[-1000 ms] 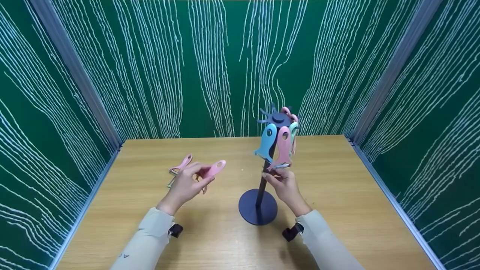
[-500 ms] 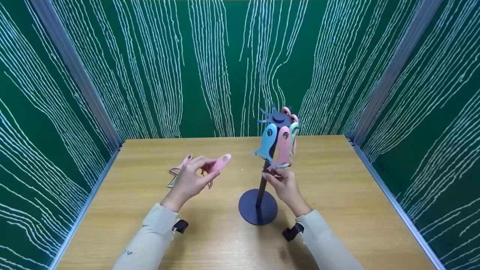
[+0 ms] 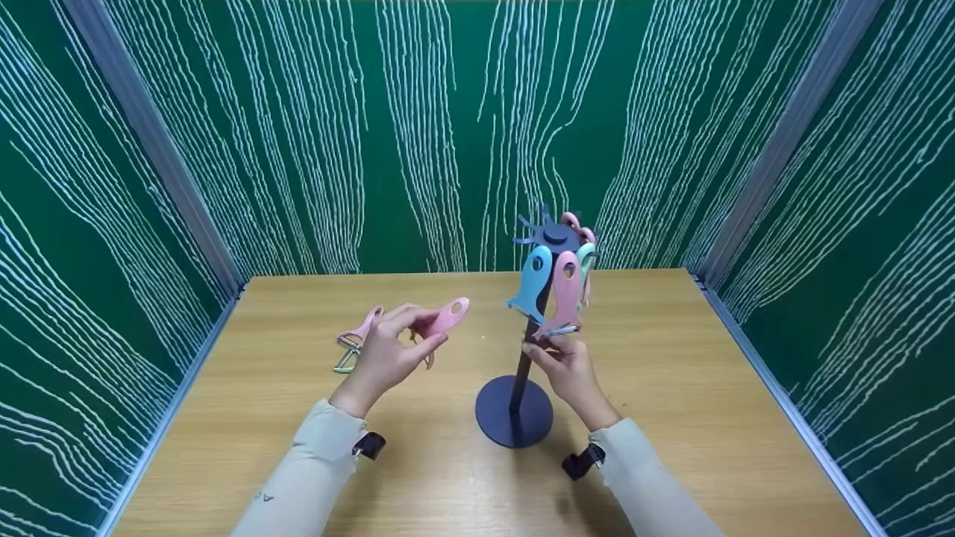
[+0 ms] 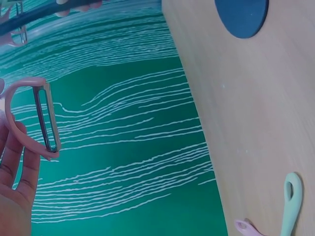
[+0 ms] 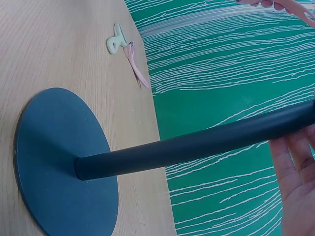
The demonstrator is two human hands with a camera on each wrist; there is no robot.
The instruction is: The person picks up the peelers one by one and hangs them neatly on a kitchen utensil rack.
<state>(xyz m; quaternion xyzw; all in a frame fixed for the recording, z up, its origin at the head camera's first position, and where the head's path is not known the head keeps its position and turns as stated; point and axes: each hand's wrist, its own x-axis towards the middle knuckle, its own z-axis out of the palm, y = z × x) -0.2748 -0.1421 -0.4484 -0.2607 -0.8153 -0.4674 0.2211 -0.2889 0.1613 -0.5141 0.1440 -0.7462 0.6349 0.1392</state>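
My left hand (image 3: 388, 354) pinches a pink peeler (image 3: 450, 316) above the table, its holed handle end toward the stand. In the left wrist view, the metal blade of this peeler (image 4: 47, 118) shows beside the fingers. With my right hand (image 3: 568, 371) I hold the dark pole (image 5: 197, 145) of a hook stand. From the stand's hooked top (image 3: 553, 234) hang a blue peeler (image 3: 532, 283), a pink peeler (image 3: 566, 287) and a mint green peeler (image 3: 586, 257). More pink handles (image 3: 571, 218) hang behind, partly hidden.
On the wooden table (image 3: 298, 462), left of and partly behind my left hand, lie a pink peeler (image 3: 367, 322) and a mint green peeler (image 4: 291, 204). The stand's round base (image 3: 515, 429) rests near the middle. Green walls with white lines (image 3: 298, 149) enclose the table.
My left hand has moved right and slightly away from me with the pink peeler, closer to the stand. My right hand has stayed on the pole.
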